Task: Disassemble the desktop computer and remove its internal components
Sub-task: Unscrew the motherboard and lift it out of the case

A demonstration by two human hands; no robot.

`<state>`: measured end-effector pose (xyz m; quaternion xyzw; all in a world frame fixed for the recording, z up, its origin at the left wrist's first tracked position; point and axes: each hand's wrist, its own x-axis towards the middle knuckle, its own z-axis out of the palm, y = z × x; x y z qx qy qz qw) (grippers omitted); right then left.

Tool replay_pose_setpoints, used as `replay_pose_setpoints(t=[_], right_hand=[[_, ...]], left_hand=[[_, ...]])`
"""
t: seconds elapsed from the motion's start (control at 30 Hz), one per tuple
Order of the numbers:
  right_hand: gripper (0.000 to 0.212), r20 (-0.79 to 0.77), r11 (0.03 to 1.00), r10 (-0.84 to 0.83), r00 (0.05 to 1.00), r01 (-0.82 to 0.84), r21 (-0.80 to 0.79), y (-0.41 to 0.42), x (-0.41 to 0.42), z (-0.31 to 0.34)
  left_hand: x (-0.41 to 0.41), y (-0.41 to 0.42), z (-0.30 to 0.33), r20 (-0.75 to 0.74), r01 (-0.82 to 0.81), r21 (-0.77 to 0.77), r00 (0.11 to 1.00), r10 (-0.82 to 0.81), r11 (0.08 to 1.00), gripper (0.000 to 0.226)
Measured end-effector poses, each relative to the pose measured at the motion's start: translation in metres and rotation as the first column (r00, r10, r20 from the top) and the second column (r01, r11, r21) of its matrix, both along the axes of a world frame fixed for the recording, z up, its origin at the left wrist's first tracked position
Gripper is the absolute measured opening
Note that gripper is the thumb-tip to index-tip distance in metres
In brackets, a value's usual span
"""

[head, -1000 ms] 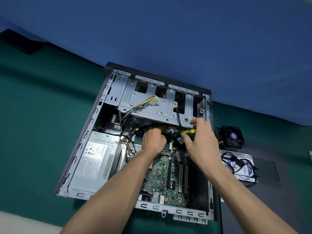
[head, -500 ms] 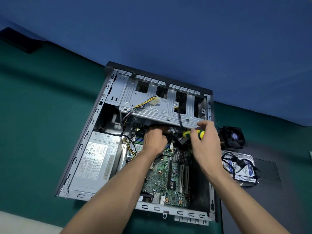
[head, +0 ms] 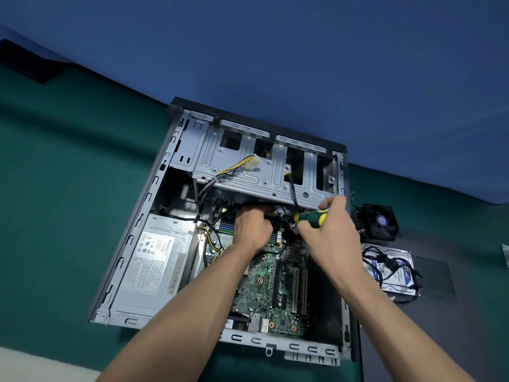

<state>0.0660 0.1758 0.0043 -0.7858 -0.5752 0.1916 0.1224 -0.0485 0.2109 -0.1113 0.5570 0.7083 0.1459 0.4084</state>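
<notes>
The computer case (head: 132,238) lies open on its side on the green table (head: 55,188), its near metal edge closest to me. Inside, nearest me, sits the green motherboard (head: 264,288) with its upright slots, and to its left the grey power supply (head: 157,260) with its label facing up. Both my forearms reach in over the board. My left hand (head: 252,230) is curled down at the far end of the motherboard, just under the drive cage; I cannot tell what its fingers have hold of. My right hand (head: 327,232) is wrapped round the green and yellow handle of a screwdriver (head: 311,217), held close beside my left. Beyond my hands the silver drive cage (head: 256,172) spans the case, with a bundle of yellow and black wires ending in a white connector (head: 253,162) lying on top. Right of the case, a hard drive (head: 396,274) lies under loose black cables, and farther off a black cooling fan (head: 378,223).
</notes>
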Motion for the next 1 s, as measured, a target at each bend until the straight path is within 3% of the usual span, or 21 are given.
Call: replay_pose_setpoints(t=[0.1,0.23,0.37,0.5,0.7,0.77,0.87,1.0], right_hand=[[0.032,0.172,0.999,0.031,0.985,-0.023,-0.048,0.001,-0.004,0.003],[0.026,0.1,0.995,0.091,0.991,-0.086,-0.054,0.003,-0.006,0.005],[0.034,0.191,0.996,0.076,0.979,-0.065,-0.065,0.001,-0.006,0.007],[0.025,0.067,0.997,0.073,0.995,-0.072,-0.016,0.0,-0.005,0.005],[0.041,0.053,0.999,0.038,0.998,-0.037,-0.015,0.001,-0.004,0.004],[0.033,0.001,0.999,0.036,0.999,-0.036,0.025,-0.002,-0.003,0.002],[0.028,-0.045,0.997,0.032,0.998,-0.028,0.068,-0.005,-0.002,0.001],[0.028,-0.011,0.995,0.061,0.998,-0.06,0.083,-0.002,0.0,-0.002]], left_hand=[[0.0,0.0,0.001,-0.001,0.004,0.0,1.0,-0.004,1.0,0.033],[0.001,0.0,0.002,-0.014,0.008,-0.001,1.0,-0.008,1.0,0.032],[0.001,0.0,0.003,-0.023,0.016,0.003,1.0,-0.015,1.0,0.024],[0.0,0.001,0.001,-0.048,0.04,0.016,0.998,-0.039,0.999,0.021],[0.002,0.001,-0.001,-0.102,0.075,0.043,0.992,-0.07,0.996,0.028],[0.004,0.001,-0.001,-0.155,0.107,0.094,0.984,-0.092,0.99,0.032],[0.009,0.001,0.0,-0.202,0.156,0.178,0.972,-0.119,0.972,0.023],[0.012,0.004,-0.002,-0.181,0.202,0.143,0.968,-0.175,0.969,0.016]])
